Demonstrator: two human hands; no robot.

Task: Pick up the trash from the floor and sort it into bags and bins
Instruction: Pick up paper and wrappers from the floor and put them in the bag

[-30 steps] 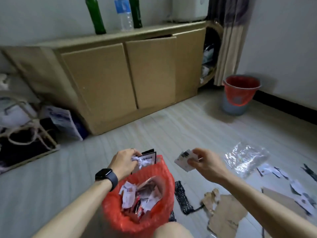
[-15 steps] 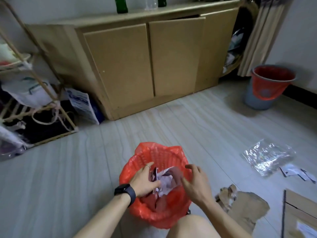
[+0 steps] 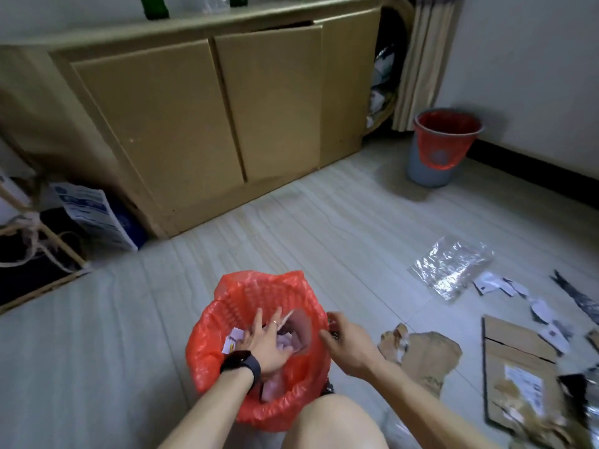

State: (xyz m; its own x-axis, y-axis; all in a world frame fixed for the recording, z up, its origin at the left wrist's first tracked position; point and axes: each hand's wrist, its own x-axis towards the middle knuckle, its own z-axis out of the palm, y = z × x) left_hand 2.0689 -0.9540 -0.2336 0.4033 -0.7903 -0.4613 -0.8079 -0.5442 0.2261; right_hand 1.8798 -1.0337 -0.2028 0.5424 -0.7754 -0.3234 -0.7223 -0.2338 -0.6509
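Left hand [image 3: 264, 346], fingers spread, is pressed onto white paper scraps [image 3: 234, 338] inside the red plastic bag [image 3: 246, 296]. Right hand [image 3: 350, 346] is curled at its 3 o'clock rim; whether anything is gripped cannot be told. A crumpled clear plastic wrapper [image 3: 450, 267] is seen at 2 o'clock.

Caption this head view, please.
Left hand presses white paper scraps inside the red plastic bag; right hand at its rim.

Red bag [image 3: 227, 319] is looking like thin crinkly plastic, clear wrapper [image 3: 450, 267] is gleaming glossy, torn cardboard [image 3: 431, 351] is looking matt and rough-edged, floor [image 3: 291, 228] is looking smooth.
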